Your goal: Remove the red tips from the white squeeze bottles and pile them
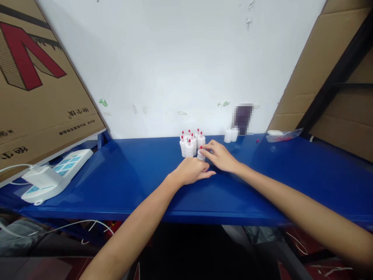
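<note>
A small white squeeze bottle (200, 155) with a red tip stands upright on the blue table (128, 167), between my two hands. My left hand (190, 170) is curled round its lower part, which is hidden behind the hand; the thumb points out to the right. With thumb and forefinger, my right hand (220, 155) pinches at the red tip (201, 147) from the right. Just behind my left hand, several similar white bottles (189, 148) with red tips stand in a tight cluster.
Two white bottles without visible tips (228, 136) stand near the wall. Farther right lie a loose red cap (257, 141) and a clear plastic bag (284, 136) with red pieces. A white power strip (67, 168) lies at the left, beside a large cardboard box (43, 101).
</note>
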`<state>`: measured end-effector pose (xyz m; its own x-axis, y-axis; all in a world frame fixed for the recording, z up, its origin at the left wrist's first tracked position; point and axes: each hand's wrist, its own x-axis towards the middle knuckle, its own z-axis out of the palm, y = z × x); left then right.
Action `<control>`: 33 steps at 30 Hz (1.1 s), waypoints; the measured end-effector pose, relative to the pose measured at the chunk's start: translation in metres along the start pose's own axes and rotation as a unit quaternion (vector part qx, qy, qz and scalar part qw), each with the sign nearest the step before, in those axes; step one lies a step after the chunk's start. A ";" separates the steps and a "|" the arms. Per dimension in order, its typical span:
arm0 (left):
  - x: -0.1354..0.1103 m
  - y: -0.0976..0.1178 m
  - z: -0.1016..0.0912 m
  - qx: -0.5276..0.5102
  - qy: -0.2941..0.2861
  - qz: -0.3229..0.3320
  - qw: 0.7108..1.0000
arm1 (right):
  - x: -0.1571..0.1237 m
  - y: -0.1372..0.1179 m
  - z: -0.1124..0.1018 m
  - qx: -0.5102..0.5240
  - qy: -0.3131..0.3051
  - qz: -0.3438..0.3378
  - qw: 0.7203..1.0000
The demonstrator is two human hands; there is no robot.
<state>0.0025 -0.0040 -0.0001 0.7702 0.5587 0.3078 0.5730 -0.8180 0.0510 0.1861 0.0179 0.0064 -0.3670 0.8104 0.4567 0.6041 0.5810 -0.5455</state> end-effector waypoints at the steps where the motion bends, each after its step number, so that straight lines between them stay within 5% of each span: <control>1: 0.000 0.000 0.000 0.001 -0.005 0.000 1.000 | 0.000 0.000 -0.001 -0.016 -0.010 -0.001 1.000; 11: 0.000 -0.002 0.002 -0.043 -0.013 0.010 0.999 | -0.003 -0.004 -0.006 -0.124 -0.077 -0.006 0.989; 21: -0.001 -0.004 0.004 -0.157 -0.021 -0.012 0.987 | -0.004 0.017 -0.022 -0.040 0.027 -0.093 0.994; 33: -0.001 0.002 0.001 -0.244 0.039 -0.036 0.968 | -0.008 -0.002 -0.029 0.075 0.114 0.023 0.990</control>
<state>0.0034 -0.0057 -0.0011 0.6989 0.6195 0.3574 0.4080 -0.7558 0.5121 0.2079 0.0081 0.0245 -0.1625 0.8082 0.5660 0.4987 0.5622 -0.6597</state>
